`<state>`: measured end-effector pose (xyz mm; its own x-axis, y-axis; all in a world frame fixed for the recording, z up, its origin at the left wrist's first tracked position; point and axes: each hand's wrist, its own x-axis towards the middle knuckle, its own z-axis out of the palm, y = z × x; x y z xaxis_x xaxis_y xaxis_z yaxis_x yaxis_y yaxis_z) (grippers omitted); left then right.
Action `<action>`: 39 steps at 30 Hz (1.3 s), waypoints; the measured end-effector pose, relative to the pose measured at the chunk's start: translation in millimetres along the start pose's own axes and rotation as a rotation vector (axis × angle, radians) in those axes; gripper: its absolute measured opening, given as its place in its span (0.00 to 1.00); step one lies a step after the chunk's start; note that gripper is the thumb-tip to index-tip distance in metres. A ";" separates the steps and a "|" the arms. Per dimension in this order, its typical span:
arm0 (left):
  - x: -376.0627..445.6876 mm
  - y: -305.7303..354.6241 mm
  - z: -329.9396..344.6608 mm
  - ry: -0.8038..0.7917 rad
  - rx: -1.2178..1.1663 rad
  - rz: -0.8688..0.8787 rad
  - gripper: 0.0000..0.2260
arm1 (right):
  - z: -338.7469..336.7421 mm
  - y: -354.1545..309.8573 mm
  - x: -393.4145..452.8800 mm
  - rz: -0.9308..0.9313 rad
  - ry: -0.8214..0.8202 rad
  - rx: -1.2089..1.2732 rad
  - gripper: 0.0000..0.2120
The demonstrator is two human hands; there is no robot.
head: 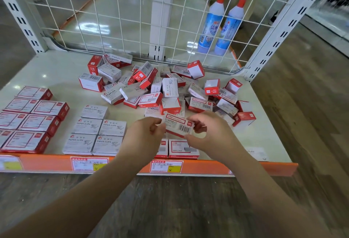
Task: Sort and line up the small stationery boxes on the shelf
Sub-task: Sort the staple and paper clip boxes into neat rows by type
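Both hands, left hand (pixel 149 133) and right hand (pixel 205 133), pinch one small red-and-white cardboard staple box (pixel 178 125) by its ends, above the near edge of the white shelf (pixel 62 67). Just beyond lies a jumbled pile of boxes (pixel 160 86); grey paper-clip boxes (pixel 94 130) sit lined up at near left.

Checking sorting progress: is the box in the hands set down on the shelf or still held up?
Held up: both hands pinch the box by its ends, tilted above the front-row boxes.
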<state>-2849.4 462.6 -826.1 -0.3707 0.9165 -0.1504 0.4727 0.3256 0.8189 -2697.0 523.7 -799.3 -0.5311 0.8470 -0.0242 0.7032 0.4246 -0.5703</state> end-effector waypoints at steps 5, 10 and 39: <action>-2.5 3.0 -3.8 -0.002 -0.090 -0.060 0.08 | 4.4 2.4 -2.9 -0.026 -0.015 0.001 0.20; -3.0 2.0 -6.1 -0.005 -0.166 -0.094 0.05 | 6.2 11.1 -0.7 0.049 -0.078 0.095 0.18; -1.3 12.2 -10.0 0.028 -0.457 -0.387 0.13 | 11.3 10.6 -6.9 -0.180 0.185 -0.066 0.06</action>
<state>-2851.1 463.0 -810.4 -0.4709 0.7428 -0.4759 -0.0908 0.4959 0.8636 -2691.2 518.7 -814.4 -0.5592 0.7974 0.2268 0.6375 0.5885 -0.4973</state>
